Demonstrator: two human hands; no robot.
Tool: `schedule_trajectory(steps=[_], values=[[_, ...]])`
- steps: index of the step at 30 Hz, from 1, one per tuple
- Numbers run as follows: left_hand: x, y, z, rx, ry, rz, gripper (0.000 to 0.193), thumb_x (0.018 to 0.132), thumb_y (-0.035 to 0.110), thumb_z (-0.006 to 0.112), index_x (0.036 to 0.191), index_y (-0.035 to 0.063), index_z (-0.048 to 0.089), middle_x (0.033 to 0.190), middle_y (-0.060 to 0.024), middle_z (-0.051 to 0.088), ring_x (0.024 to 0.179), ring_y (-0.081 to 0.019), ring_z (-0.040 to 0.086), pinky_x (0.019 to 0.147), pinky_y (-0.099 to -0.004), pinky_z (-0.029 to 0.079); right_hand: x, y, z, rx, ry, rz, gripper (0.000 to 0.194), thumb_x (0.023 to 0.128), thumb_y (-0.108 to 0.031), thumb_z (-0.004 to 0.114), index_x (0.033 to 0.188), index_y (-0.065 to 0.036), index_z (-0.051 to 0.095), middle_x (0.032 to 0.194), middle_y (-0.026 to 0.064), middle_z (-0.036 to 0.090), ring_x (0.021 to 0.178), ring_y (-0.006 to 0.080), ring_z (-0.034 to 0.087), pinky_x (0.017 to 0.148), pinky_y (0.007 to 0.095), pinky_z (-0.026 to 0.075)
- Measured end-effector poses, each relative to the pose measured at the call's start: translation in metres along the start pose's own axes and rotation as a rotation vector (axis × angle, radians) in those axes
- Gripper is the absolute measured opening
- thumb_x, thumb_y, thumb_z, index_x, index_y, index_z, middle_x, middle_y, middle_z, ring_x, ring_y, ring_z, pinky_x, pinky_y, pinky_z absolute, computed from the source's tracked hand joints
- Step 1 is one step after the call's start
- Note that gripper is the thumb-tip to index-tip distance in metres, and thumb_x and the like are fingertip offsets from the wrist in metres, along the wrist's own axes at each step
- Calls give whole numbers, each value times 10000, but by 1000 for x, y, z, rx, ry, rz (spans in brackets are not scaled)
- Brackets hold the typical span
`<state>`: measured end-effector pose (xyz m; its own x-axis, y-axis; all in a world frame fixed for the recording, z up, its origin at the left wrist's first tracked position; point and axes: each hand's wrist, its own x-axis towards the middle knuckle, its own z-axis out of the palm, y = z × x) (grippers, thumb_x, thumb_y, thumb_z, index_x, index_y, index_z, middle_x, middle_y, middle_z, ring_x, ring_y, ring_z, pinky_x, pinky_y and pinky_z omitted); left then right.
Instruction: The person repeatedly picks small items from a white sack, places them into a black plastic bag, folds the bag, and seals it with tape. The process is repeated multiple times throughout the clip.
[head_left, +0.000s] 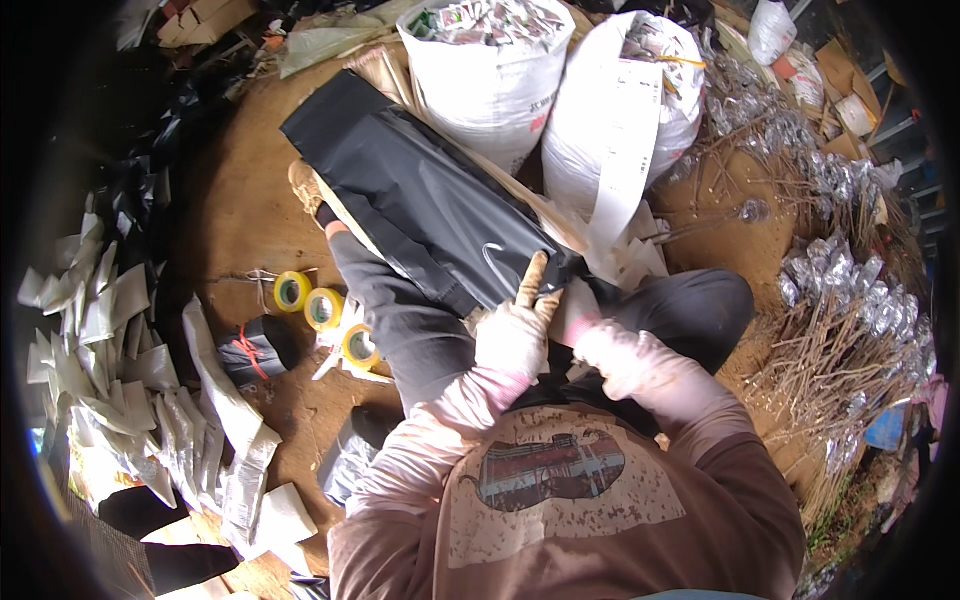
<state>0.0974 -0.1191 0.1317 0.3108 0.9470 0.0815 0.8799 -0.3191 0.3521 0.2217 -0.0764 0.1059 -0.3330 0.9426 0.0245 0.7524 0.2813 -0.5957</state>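
Observation:
A long black plastic bag (420, 187) lies slantwise across my lap, over paler sheets. My left hand (517, 326), in a soiled white glove, rests at the bag's near end, its index finger stretched out on the black plastic. Close to its right is my right hand (574, 311), also gloved, at the bag's near corner; its fingers are mostly hidden, so its hold cannot be told. Beyond the bag stand two white woven sacks (484, 82) (570, 142) filled with small printed packets. A long white printed strip (626, 150) hangs down the right sack.
Rolls of yellow tape (292, 291) and a black bundle with red string (255, 350) lie at left, beside many white packets (135, 360). At right are piles of bare twigs (810, 352) with foil-like wrapped ends. A cardboard box (206, 22) is at upper left.

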Motion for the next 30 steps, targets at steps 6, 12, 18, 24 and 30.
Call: schedule_trajectory(steps=[6, 12, 18, 24, 30], values=[[-19, 8, -19, -36, 78, 48, 628, 719, 19, 591, 1282, 293, 549, 1435, -56, 428, 663, -237, 646, 585, -336, 553, 83, 0, 55, 258, 92, 5, 340, 742, -239, 670, 1028, -65, 612, 765, 149, 606, 740, 349, 621, 676, 440, 498], [-15, -37, -35, 48, 206, 43, 555, 649, -25, 560, 1155, 192, 634, 1338, -56, 536, 617, -242, 623, 564, -340, 537, 125, 13, 80, 504, -56, 50, 252, 758, -232, 663, 948, -70, 630, 714, 136, 601, 707, 336, 620, 660, 438, 494], [-26, -75, -19, -77, 222, -72, 452, 675, -100, 509, 1064, 91, 638, 1374, -62, 499, 717, -276, 647, 608, -354, 523, 35, -19, 75, 319, -15, -109, 177, 774, -225, 657, 867, -75, 648, 662, 123, 596, 674, 323, 620, 644, 436, 490], [-30, -75, -16, -47, 109, -110, 529, 654, -98, 513, 1129, 107, 624, 1427, -44, 442, 731, -258, 645, 617, -342, 529, -26, 12, 18, -135, 368, -154, 692, 750, -396, 706, 1295, -43, 469, 1121, 126, 533, 1016, 319, 505, 887, 460, 393], [-38, -58, -48, 292, -317, -106, 448, 695, 58, 637, 1127, 174, 655, 1509, -78, 292, 823, -284, 636, 725, -376, 550, 2, 52, 17, 121, -6, 268, 222, 799, -224, 627, 956, -67, 636, 784, 146, 652, 715, 330, 640, 686, 407, 503]])
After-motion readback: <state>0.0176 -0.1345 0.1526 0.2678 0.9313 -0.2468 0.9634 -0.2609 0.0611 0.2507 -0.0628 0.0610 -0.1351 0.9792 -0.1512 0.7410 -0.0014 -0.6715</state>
